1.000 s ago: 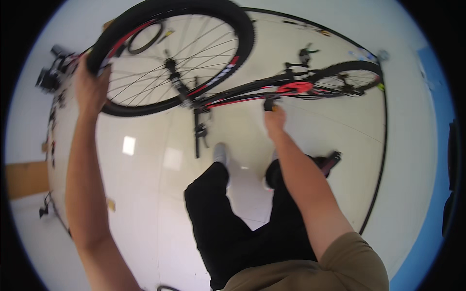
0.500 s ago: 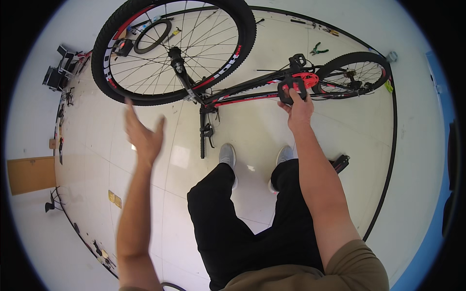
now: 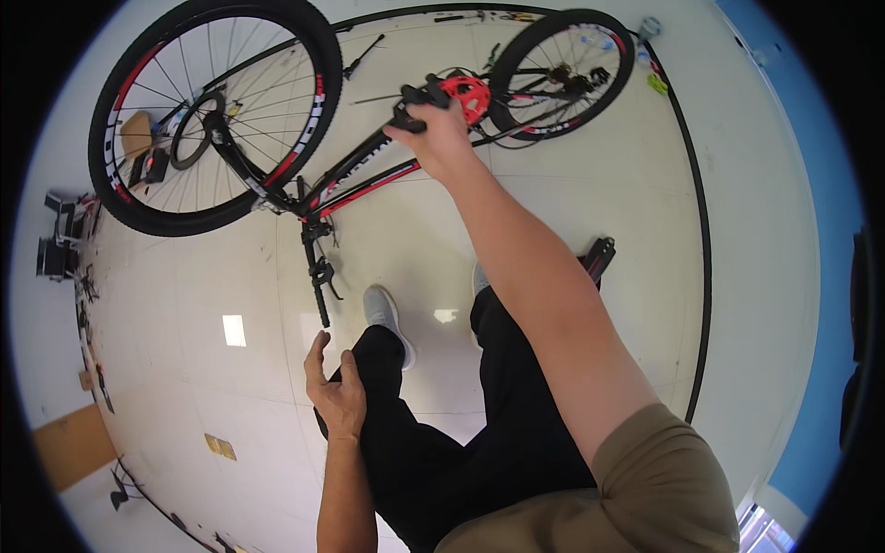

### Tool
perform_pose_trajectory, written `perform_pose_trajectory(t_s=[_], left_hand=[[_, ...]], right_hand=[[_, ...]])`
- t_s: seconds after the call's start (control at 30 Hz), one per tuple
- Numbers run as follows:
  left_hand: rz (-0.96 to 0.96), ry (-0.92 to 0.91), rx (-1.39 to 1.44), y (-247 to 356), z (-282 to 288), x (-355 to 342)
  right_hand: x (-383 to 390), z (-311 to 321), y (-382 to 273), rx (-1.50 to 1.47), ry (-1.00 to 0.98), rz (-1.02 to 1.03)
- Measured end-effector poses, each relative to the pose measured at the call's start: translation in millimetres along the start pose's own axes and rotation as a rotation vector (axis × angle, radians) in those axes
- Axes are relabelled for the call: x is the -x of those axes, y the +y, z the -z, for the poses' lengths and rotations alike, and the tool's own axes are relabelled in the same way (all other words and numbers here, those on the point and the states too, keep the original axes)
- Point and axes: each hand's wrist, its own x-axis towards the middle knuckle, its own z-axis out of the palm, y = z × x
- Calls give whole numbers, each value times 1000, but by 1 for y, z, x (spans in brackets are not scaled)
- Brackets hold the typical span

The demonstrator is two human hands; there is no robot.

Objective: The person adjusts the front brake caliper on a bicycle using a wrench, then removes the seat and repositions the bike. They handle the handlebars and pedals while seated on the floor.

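Observation:
A black and red bicycle [image 3: 355,168] stretches across the floor in front of me, its large front wheel [image 3: 175,225] at the left and rear wheel [image 3: 502,85] at the far right. My right hand [image 3: 441,140] is closed around a black pedal [image 3: 426,96] beside the red chainring [image 3: 468,98]; its fingers are partly hidden. The handlebar [image 3: 314,269] points toward me. Just below its grip end, my left hand [image 3: 337,394] is empty, thumb and fingers apart, over my left thigh.
Partly behind my right forearm lies a black and red object [image 3: 600,258]. A loose tyre [image 3: 196,131] shows through the front wheel's spokes. Tools lie along the far wall, and brass floor plates [image 3: 220,447] sit at the left. A dark strip [image 3: 707,276] edges the floor.
My view has turned, so the bicycle sits further left and higher. My left hand has drawn back from beside the front wheel to my thigh. My right hand still holds the pedal, which has shifted left.

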Motion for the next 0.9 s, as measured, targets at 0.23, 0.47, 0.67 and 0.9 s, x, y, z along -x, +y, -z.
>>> perform_pose_trajectory(t_s=[0.23,0.47,0.67,0.9], left_hand=[[-4,44,32,-14,3,57],[36,27,15,-2,47,63],[94,176,190,15,46,37],[273,357,269,2,60,5]], right_hand=[[-29,29,-33,-80,38,-30],[89,19,-3,-190,199,-183],[53,63,-38,-524,95,-126],[77,59,-54,-379,322,7]])
